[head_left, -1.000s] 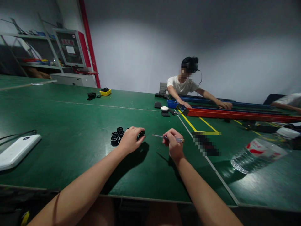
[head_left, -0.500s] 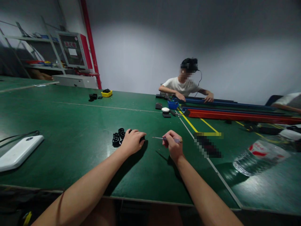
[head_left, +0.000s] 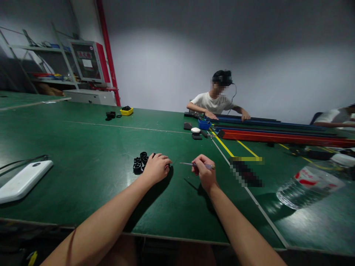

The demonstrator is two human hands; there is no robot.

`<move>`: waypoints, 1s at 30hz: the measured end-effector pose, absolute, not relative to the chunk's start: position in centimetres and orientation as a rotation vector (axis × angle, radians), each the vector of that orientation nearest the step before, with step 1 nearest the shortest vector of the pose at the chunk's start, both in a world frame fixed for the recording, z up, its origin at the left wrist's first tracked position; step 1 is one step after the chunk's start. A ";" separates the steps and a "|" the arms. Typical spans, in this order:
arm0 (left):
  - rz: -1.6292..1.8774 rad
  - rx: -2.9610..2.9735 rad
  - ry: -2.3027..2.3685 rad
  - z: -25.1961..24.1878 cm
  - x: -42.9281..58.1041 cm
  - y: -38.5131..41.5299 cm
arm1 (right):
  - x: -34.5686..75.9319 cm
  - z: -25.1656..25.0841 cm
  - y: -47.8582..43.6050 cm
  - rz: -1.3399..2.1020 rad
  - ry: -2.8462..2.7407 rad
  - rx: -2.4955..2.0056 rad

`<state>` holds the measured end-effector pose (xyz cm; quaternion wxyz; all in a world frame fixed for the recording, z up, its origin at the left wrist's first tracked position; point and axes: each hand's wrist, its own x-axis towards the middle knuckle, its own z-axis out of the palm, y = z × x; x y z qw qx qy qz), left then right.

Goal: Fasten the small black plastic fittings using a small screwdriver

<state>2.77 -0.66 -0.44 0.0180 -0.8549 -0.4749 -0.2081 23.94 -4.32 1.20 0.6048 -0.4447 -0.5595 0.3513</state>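
My right hand (head_left: 204, 170) is closed around a screwdriver (head_left: 210, 167), its thin shaft pointing left toward my other hand. The tip is in the air, apart from any part. My left hand (head_left: 156, 166) is palm down over the table, fingers curled on a small black plastic part (head_left: 168, 165) that is mostly hidden beneath them. Several black plastic parts (head_left: 137, 166), ring-like with openings, lie clustered against the left side of that hand.
A white power bank (head_left: 26, 181) with a cable lies at left, a clear water bottle (head_left: 307, 188) on its side at right. Farther back are a yellow bin (head_left: 127, 111), a blue bin (head_left: 204, 124) and long red rails (head_left: 277, 137). A co-worker (head_left: 216, 101) sits opposite.
My left fingers have curled further over the black part, so less of it shows. My right hand and the screwdriver have hardly moved. The view has shifted slightly.
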 end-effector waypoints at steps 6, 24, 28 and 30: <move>-0.660 -2.622 -1.481 0.0 2.8 -0.8 | 24.0 1.2 -4.3 0.813 -1.282 -1.035; -0.779 -2.561 -1.596 1.5 1.5 -0.3 | 24.1 1.3 -4.2 0.801 -1.279 -1.019; -0.643 -2.335 -1.824 2.4 -0.6 0.8 | 24.1 1.3 -4.1 0.797 -1.272 -1.017; -0.548 -2.249 -1.930 2.6 -1.7 1.3 | 24.1 1.4 -4.1 0.794 -1.277 -1.024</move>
